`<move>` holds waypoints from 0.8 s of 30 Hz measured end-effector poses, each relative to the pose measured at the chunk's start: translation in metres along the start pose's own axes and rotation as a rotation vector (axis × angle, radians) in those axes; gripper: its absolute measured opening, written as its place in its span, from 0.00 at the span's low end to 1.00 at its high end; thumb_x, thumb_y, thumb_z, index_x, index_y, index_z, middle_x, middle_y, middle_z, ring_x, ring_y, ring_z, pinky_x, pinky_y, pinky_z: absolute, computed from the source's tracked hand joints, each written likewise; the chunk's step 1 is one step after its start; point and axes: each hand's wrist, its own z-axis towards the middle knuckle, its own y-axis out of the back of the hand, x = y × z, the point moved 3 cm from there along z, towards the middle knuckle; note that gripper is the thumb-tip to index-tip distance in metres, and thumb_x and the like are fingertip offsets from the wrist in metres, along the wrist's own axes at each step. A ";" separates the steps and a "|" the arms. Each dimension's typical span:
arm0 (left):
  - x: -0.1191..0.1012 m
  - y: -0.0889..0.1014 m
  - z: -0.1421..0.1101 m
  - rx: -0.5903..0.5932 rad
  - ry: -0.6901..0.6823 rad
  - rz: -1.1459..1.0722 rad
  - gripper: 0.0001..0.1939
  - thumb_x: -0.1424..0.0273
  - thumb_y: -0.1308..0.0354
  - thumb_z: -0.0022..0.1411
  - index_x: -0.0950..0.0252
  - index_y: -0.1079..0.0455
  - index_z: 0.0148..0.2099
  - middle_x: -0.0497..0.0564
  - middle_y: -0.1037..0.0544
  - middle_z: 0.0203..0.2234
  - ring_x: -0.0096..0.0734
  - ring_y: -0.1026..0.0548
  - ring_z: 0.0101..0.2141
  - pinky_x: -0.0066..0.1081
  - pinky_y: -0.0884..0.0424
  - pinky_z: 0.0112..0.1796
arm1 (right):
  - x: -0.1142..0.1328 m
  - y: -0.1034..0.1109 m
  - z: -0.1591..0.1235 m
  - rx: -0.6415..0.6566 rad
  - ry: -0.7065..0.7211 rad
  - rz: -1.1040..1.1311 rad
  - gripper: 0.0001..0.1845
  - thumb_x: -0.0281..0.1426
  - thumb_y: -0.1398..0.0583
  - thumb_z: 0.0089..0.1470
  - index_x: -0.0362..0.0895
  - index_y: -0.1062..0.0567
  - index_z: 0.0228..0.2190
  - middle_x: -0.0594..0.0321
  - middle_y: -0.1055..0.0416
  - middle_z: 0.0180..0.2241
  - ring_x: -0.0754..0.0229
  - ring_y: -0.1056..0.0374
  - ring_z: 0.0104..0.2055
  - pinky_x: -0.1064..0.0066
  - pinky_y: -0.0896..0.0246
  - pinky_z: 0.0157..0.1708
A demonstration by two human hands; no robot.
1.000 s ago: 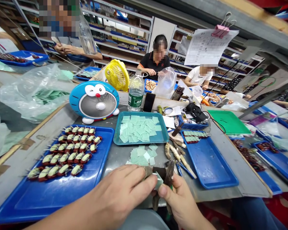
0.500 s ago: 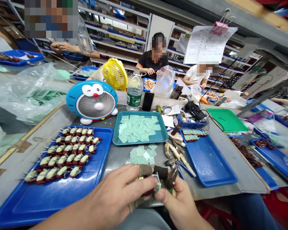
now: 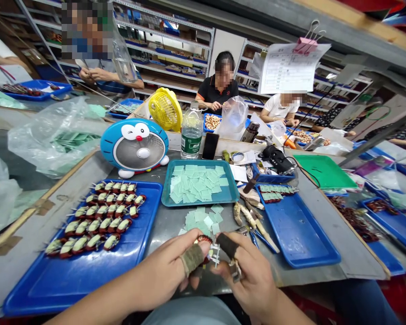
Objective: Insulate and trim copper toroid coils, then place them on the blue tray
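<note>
Between my left hand (image 3: 164,266) and my right hand (image 3: 252,275) sits a small copper-wound coil (image 3: 205,240) with metal pins (image 3: 215,255) below it. Both hands grip it, and their fingers hide much of it. Fabric wraps cover one finger on each hand. A small metal piece (image 3: 235,271) shows under my right fingers, but I cannot tell what it is. Nearest my left hand lies a blue tray (image 3: 145,212) holding rows of taped, wound components. Loose pale green squares (image 3: 203,221) lie just beyond my hands, and several wrapped-handle hand tools (image 3: 255,225) lie near my right hand.
A teal tray (image 3: 199,183) of green squares, a blue tray (image 3: 297,234), a blue cartoon desk fan (image 3: 135,146), a water bottle (image 3: 191,133) and a phone (image 3: 210,146) stand on the metal bench. Co-workers (image 3: 219,83) sit beyond, before shelves.
My hands have parted slightly, and the copper coil now shows between them. The pale sheet seen earlier between my fingers no longer shows. The whole view has shifted slightly.
</note>
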 end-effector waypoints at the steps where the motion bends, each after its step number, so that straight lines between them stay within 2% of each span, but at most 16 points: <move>1: -0.001 -0.001 -0.001 -0.012 -0.018 0.043 0.25 0.46 0.55 0.72 0.62 0.34 0.44 0.45 0.28 0.27 0.27 0.32 0.26 0.25 0.38 0.27 | 0.000 0.001 0.000 0.030 0.015 0.015 0.23 0.23 0.39 0.60 0.44 0.29 0.56 0.51 0.26 0.50 0.54 0.27 0.52 0.67 0.30 0.51; 4: -0.005 -0.006 -0.003 -0.018 -0.087 0.071 0.23 0.47 0.56 0.73 0.62 0.35 0.43 0.45 0.29 0.29 0.28 0.31 0.30 0.26 0.36 0.30 | 0.000 0.001 0.000 0.073 0.040 0.045 0.21 0.24 0.39 0.60 0.43 0.28 0.55 0.51 0.26 0.50 0.54 0.27 0.50 0.67 0.29 0.49; 8: -0.004 -0.014 -0.004 -0.063 -0.108 0.012 0.23 0.47 0.57 0.74 0.62 0.36 0.41 0.45 0.31 0.30 0.27 0.32 0.30 0.27 0.35 0.32 | 0.002 0.001 -0.001 -0.045 -0.014 0.007 0.23 0.25 0.38 0.60 0.43 0.30 0.57 0.51 0.26 0.48 0.55 0.27 0.48 0.68 0.29 0.48; 9: -0.003 -0.016 -0.004 -0.069 -0.102 0.005 0.23 0.48 0.57 0.74 0.62 0.36 0.41 0.45 0.31 0.30 0.26 0.32 0.29 0.27 0.35 0.32 | 0.002 0.001 -0.001 -0.042 -0.022 0.009 0.23 0.25 0.38 0.60 0.43 0.30 0.56 0.52 0.26 0.47 0.55 0.27 0.48 0.69 0.29 0.47; 12: 0.000 -0.019 -0.005 -0.039 -0.097 0.008 0.23 0.49 0.56 0.74 0.62 0.36 0.39 0.45 0.31 0.29 0.26 0.32 0.29 0.27 0.35 0.32 | 0.003 -0.002 0.003 0.112 0.006 0.043 0.21 0.24 0.38 0.59 0.43 0.28 0.54 0.53 0.24 0.45 0.55 0.26 0.45 0.68 0.28 0.44; 14: 0.001 -0.020 -0.006 -0.051 -0.106 0.015 0.23 0.49 0.57 0.74 0.62 0.36 0.39 0.45 0.31 0.29 0.27 0.33 0.30 0.27 0.35 0.32 | 0.003 -0.002 0.005 0.153 0.002 0.049 0.20 0.24 0.38 0.58 0.44 0.27 0.53 0.54 0.24 0.44 0.55 0.26 0.43 0.68 0.28 0.42; 18: 0.005 -0.017 -0.006 -0.118 -0.093 -0.013 0.24 0.48 0.56 0.74 0.62 0.36 0.40 0.46 0.30 0.29 0.27 0.33 0.29 0.26 0.36 0.31 | 0.003 -0.006 0.005 0.007 -0.107 0.074 0.18 0.28 0.37 0.61 0.46 0.26 0.52 0.57 0.24 0.42 0.57 0.26 0.41 0.70 0.29 0.41; 22: 0.010 -0.006 -0.006 0.014 -0.037 -0.150 0.26 0.46 0.55 0.72 0.65 0.33 0.41 0.49 0.25 0.28 0.27 0.31 0.26 0.27 0.36 0.29 | 0.002 -0.014 0.004 0.059 -0.128 0.149 0.18 0.31 0.35 0.61 0.48 0.26 0.52 0.59 0.23 0.45 0.59 0.25 0.45 0.73 0.30 0.46; 24: 0.013 0.001 -0.006 0.009 -0.029 -0.235 0.29 0.45 0.56 0.72 0.67 0.30 0.41 0.54 0.21 0.31 0.30 0.28 0.27 0.30 0.34 0.31 | -0.001 -0.015 0.006 0.046 -0.143 0.167 0.17 0.32 0.35 0.61 0.48 0.25 0.52 0.59 0.23 0.46 0.60 0.25 0.46 0.74 0.30 0.47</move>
